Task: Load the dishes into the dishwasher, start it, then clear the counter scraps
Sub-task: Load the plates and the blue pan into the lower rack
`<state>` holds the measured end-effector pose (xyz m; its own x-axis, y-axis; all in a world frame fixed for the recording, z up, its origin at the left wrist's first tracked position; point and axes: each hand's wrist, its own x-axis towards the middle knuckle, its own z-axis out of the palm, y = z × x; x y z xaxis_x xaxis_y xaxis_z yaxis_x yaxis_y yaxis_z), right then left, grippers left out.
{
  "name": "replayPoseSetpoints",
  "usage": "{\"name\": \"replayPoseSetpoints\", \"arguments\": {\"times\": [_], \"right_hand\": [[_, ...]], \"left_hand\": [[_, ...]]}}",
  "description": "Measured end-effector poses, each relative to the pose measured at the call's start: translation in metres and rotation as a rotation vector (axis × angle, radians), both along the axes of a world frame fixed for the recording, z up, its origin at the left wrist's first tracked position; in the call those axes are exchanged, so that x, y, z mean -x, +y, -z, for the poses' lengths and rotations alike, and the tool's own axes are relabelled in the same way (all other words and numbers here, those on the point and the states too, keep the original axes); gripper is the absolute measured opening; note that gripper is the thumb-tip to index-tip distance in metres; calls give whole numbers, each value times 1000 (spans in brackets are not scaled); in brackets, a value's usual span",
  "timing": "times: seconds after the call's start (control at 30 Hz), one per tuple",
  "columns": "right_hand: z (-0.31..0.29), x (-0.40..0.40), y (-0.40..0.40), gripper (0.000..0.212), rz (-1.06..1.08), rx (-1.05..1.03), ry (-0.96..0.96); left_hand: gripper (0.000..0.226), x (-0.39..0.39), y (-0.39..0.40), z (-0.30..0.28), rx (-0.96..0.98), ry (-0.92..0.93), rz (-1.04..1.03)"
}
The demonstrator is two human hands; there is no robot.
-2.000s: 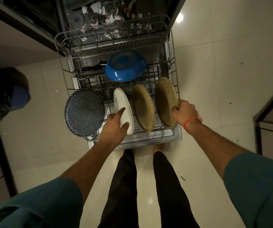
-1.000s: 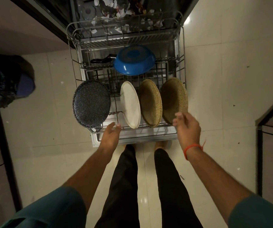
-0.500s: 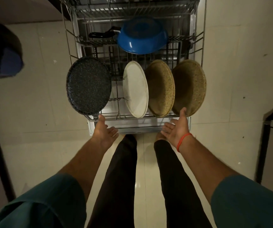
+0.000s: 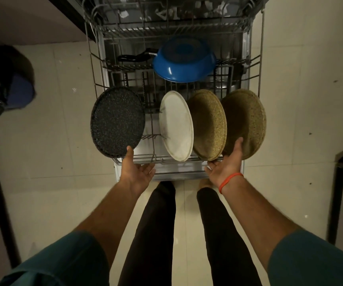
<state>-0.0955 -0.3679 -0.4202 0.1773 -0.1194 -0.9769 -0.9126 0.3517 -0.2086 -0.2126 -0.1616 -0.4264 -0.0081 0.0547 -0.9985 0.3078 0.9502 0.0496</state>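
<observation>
Rack (image 4: 187,159) holds four upright plates and a blue pan (image 4: 184,60); both hands' fingers spread.

Four plates are standing on edge across the front of the lower rack (image 4: 187,159), the white plate (image 4: 176,124) and two tan plates (image 4: 207,124) overlapping and blocking the right side. A gap is lying open between the speckled plate (image 4: 116,120) and the white one. Behind, the blue pan (image 4: 184,60) is sitting over the rear tines, seemingly leaving the left rear free.
</observation>
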Motion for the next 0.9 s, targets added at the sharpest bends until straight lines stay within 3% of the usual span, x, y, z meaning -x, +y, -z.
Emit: {"name": "replayPoseSetpoints", "arguments": {"times": [0.17,0.6,0.77,0.9], "right_hand": [[-5,-17,9,86,-48,0,-44],[-15,-106,52,87,-140,-90,-156],[-19,-138,64,89,-203,-116,-204],[-21,-161,77,94,-230,-121,-235]], "left_hand": [[91,-16,10,0,4,-17,24],[88,-97,59,-2,-50,-178,79],[77,-131,73,-5,-84,-217,129],[83,-155,88,-4,-103,-222,131]]}}
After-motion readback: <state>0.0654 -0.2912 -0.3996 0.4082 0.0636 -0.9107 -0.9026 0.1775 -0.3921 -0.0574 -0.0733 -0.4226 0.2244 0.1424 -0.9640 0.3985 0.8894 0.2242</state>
